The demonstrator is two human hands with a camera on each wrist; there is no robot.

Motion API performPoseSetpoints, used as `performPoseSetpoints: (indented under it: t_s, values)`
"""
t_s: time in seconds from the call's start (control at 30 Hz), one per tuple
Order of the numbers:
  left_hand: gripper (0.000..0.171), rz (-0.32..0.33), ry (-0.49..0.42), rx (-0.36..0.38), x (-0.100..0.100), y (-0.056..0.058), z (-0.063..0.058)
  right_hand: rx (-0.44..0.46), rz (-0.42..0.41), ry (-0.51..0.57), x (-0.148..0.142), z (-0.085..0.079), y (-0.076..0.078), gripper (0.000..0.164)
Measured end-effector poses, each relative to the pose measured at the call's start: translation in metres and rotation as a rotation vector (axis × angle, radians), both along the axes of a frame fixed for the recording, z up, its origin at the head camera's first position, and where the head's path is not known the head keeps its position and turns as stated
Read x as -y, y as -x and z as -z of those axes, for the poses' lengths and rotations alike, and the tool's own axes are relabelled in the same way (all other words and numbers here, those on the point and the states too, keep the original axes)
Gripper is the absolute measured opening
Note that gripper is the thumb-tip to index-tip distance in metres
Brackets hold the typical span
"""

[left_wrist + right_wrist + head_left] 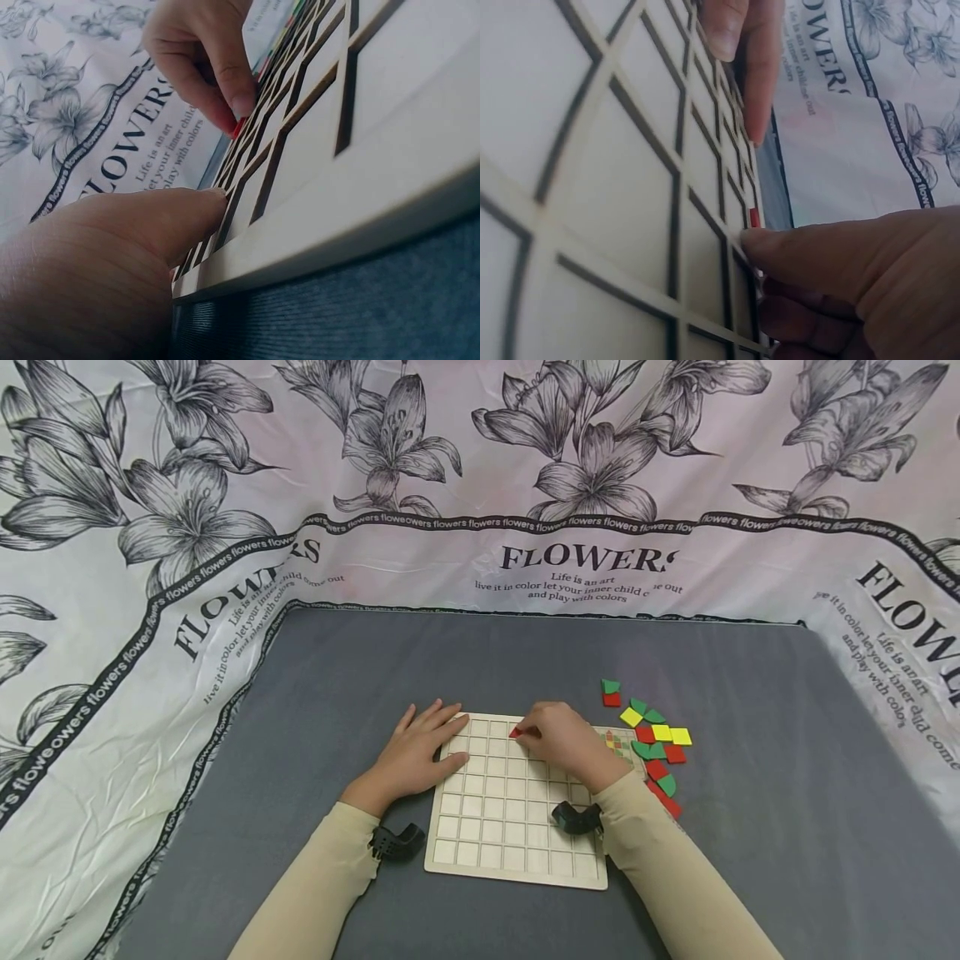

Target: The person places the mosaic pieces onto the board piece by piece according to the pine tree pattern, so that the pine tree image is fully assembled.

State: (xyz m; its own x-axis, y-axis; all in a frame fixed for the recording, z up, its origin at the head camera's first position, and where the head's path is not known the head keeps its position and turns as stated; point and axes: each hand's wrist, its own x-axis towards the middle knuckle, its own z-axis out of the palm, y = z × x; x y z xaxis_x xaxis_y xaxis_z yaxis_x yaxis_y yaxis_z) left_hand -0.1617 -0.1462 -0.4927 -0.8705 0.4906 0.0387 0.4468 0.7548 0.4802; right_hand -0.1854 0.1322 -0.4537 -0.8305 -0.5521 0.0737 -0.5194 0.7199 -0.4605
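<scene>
"What is the right hand [562,739] doing?"

"It pinches a small red piece [514,732] between thumb and fingertip, at the far part of the gridded wooden board [517,875]."

"Is the piece down in a cell?"

"Hard to say; the fingers cover much of it, so it may be seated or just above."

"And the left hand [416,753]?"

"Gripping nothing. Its fingers are spread at the board's far left corner, with the thumb reaching over the left edge."

"What lies around them?"

"Loose red, yellow and green pieces [661,733] cluster on the gray table [757,793], to the right of the board. A patterned card [617,742] shows near them, partly hidden by the right arm."
</scene>
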Motion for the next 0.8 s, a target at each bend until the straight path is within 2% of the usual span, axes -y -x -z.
performPoseSetpoints:
  t_s: [0.1,0.2,0.27,0.3,0.4,0.5,0.63,0.8]
  values:
    - [0.065,-0.005,-0.002,0.004,0.000,0.000,0.000,0.016,-0.013,0.001,-0.002,-0.002,0.002,0.008]
    - [0.065,-0.008,-0.002,0.004,0.000,-0.001,-0.002,0.034,-0.019,-0.002,-0.004,-0.004,0.003,0.026]
    - [0.065,-0.005,-0.002,0.002,0.000,-0.001,-0.003,0.049,-0.013,0.005,-0.006,-0.004,0.004,0.033]
    - [0.065,-0.003,-0.004,0.001,0.000,-0.002,-0.003,0.051,-0.006,0.006,-0.007,-0.005,0.004,0.030]
    - [0.065,0.003,-0.017,-0.002,0.000,-0.002,-0.003,0.038,0.029,0.002,-0.010,-0.008,0.004,0.007]
    - [0.065,-0.001,-0.014,0.006,0.000,-0.002,-0.002,0.016,0.075,-0.008,-0.015,-0.010,0.004,0.018]
    - [0.065,-0.004,-0.007,0.002,0.000,-0.002,-0.002,0.016,0.120,-0.010,-0.024,-0.013,0.008,0.016]
    - [0.065,0.002,-0.001,-0.001,0.002,-0.001,-0.001,0.047,0.196,0.001,-0.039,-0.017,0.010,0.028]
